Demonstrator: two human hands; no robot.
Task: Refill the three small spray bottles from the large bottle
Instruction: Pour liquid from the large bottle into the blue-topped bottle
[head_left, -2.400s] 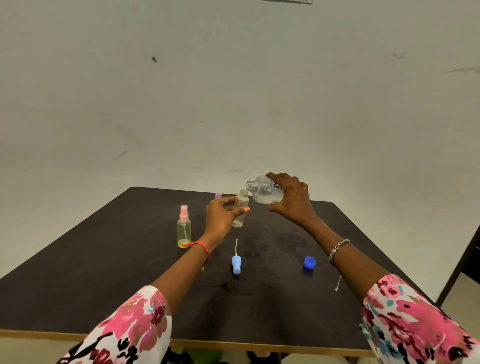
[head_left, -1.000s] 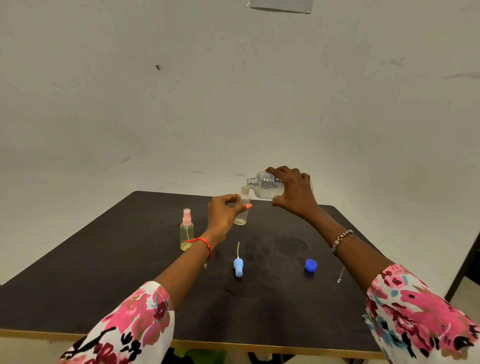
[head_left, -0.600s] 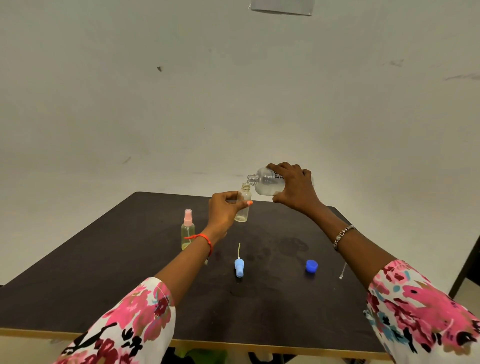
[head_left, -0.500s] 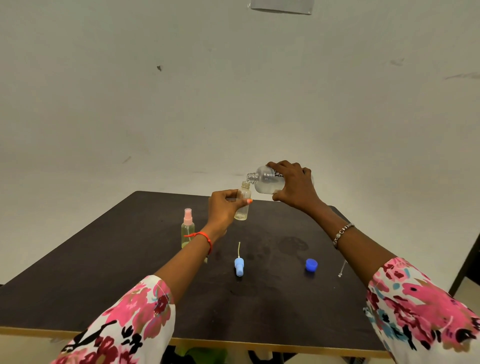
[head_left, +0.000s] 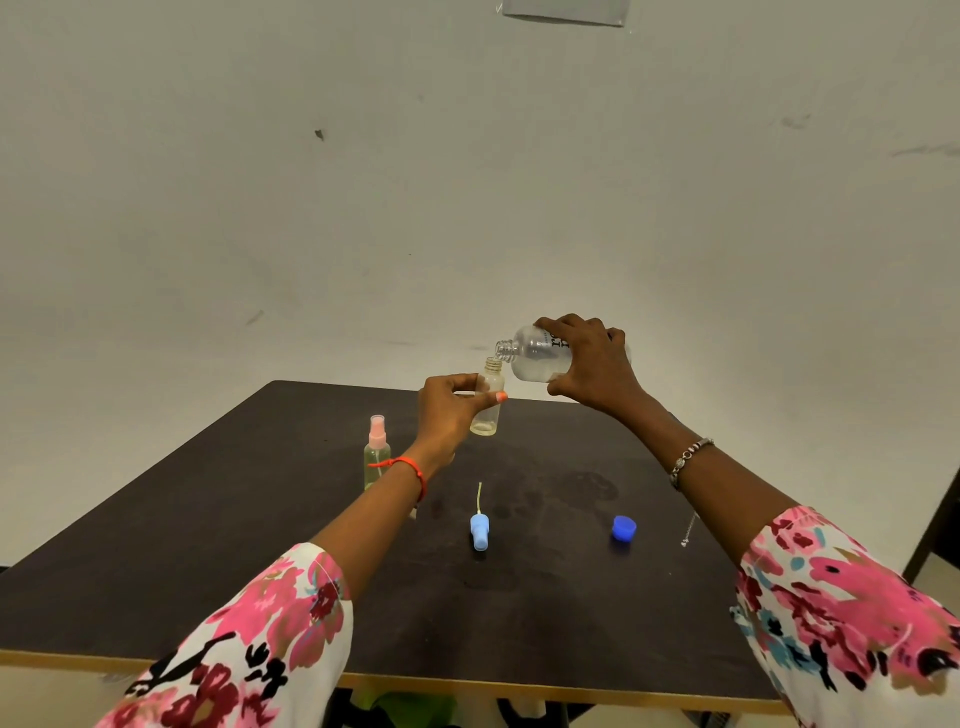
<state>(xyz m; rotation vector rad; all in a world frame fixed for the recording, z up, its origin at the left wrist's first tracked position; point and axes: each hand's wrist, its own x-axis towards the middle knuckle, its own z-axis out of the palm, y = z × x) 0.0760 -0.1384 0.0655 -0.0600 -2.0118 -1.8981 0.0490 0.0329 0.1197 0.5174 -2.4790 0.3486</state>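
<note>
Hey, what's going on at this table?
A person is refilling small spray bottles. The right hand tips the large bottle sideways, its open neck just above the uncapped small bottle that the left hand holds. A blue spray top and a blue cap lie on the table; a pink-topped bottle stands nearby.

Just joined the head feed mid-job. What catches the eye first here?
The pour, at the far side of the dark table: the right hand tips the large clear bottle, neck right at the mouth of the small uncapped bottle the left hand holds upright. Nearer the camera on the table lie a light blue spray pump and a blue cap; a pink-topped spray bottle stands by the left wrist.
</note>
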